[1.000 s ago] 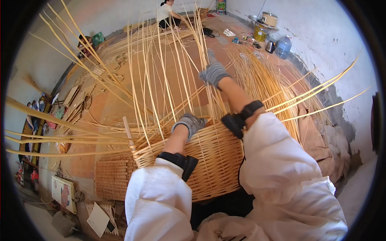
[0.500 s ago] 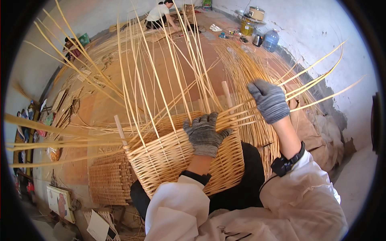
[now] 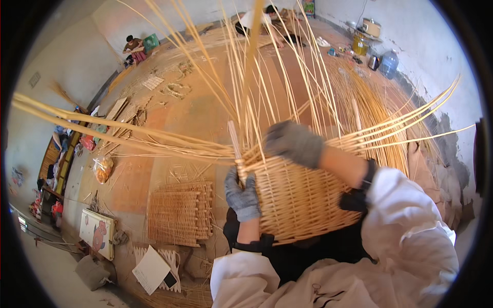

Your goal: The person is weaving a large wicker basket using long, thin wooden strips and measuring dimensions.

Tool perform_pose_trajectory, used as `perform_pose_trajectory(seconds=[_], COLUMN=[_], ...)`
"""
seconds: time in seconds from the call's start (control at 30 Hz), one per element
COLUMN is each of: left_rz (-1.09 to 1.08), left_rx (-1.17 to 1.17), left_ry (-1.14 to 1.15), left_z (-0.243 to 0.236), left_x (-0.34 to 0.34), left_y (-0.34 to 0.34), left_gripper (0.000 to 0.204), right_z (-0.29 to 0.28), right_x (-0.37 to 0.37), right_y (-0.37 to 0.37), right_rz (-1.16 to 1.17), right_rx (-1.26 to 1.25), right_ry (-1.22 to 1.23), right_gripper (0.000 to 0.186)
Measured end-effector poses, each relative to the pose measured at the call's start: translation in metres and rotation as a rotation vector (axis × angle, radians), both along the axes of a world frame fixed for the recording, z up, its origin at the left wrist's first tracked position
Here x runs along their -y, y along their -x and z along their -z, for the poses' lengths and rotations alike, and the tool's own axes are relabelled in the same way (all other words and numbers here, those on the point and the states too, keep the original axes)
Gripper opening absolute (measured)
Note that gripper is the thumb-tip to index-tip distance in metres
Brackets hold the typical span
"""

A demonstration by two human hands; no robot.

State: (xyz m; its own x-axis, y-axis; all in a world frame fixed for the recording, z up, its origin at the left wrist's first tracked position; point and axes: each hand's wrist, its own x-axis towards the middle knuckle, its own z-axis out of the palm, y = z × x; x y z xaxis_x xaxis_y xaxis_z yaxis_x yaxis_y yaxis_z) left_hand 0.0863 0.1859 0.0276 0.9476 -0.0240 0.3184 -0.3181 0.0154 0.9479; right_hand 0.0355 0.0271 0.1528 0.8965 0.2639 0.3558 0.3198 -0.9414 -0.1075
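Observation:
A half-woven wicker basket (image 3: 303, 203) rests on my lap, tan willow rods standing up from its rim and others sweeping out to both sides. My left hand (image 3: 243, 201), in a grey knit glove, is closed around the basket's left corner, just below a wooden corner stake (image 3: 234, 138). My right hand (image 3: 294, 143), gloved alike, is over the top edge near the upright rods. Its fingers are smeared by motion, so I cannot tell whether they hold a rod. Long willow rods (image 3: 154, 134) reach left from the corner.
Flat woven panels (image 3: 177, 213) lie on the floor at left, near a picture-covered box (image 3: 97, 233) and white paper (image 3: 150, 270). A big bundle of loose rods (image 3: 377, 108) spreads at right. Two people, one left (image 3: 134, 47) and one ahead (image 3: 254, 23), work farther off.
The basket has shifted right in view. My left hand went from the top edge's middle to the left corner; my right hand left the right-hand rods and moved left over the rim.

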Motion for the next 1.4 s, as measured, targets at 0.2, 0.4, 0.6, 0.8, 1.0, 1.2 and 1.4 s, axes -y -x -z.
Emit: perform_pose_trajectory(seconds=[0.2,0.4,0.6,0.8,1.0,1.2,1.4], left_rz=[0.149,0.224,0.251,0.239,0.254,0.262,0.178], left_rx=[0.105,0.117,-0.064,0.070,-0.086,-0.101,-0.147], left_ry=[-0.214,-0.215,-0.042,-0.131,0.107,0.057,0.145], left_z=[0.010,0.014,0.025,0.008,0.020,0.011,0.013], left_x=[-0.024,-0.019,-0.023,-0.018,-0.008,-0.014,-0.014], left_y=[-0.014,-0.016,-0.017,-0.011,-0.016,-0.023,-0.020], left_gripper=[0.038,0.037,0.038,0.033,0.048,0.037,0.039], right_z=[0.053,0.065,-0.020,0.001,0.009,0.065,0.082], right_x=[-0.017,0.050,0.025,0.060,0.036,0.020,-0.023], right_y=[-0.142,-0.182,-0.174,0.036,0.066,0.107,-0.074], right_rz=[0.041,0.167,0.055,0.211,0.315,0.351,-0.036], right_rx=[-0.910,-1.099,-0.705,-0.785,-0.246,-0.259,0.338], right_ry=[0.786,0.735,0.847,0.411,0.235,-1.360,-2.024], right_gripper=[0.012,0.015,0.019,0.028,0.034,0.038,0.019])
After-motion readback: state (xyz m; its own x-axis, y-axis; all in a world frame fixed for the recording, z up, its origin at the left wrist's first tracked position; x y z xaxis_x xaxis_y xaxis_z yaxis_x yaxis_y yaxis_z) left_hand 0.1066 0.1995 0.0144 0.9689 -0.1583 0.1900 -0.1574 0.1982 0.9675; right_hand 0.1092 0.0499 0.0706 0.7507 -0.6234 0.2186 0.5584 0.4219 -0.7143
